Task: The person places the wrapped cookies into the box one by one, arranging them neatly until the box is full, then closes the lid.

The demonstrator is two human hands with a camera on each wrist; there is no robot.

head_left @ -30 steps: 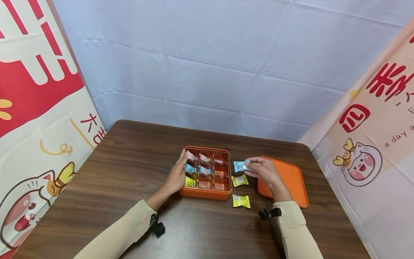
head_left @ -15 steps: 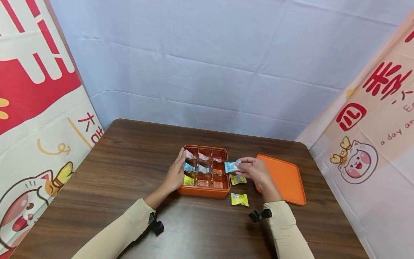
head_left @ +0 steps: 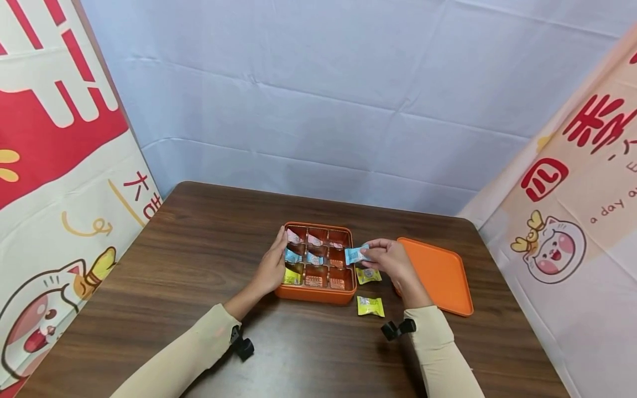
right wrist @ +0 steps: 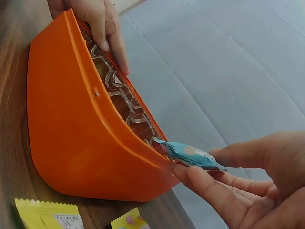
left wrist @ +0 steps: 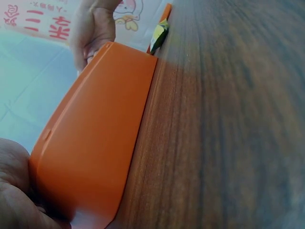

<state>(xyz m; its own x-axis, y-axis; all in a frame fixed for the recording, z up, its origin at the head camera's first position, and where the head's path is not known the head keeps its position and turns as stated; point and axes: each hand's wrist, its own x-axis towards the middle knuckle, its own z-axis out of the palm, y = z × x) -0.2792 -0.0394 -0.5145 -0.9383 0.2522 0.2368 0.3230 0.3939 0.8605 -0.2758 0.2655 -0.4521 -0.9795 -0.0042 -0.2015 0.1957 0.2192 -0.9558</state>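
Firstly, grip of the right hand: thumb and fingers pinching one blue packet. Long axis pointing leftward from the fingertips, free end at the right rim of the orange box, beside its middle-row right compartment; right hand nearer. Also, right of box, on tabletop: two yellow packets. Opposite: left hand, fingers straight along box's left wall.
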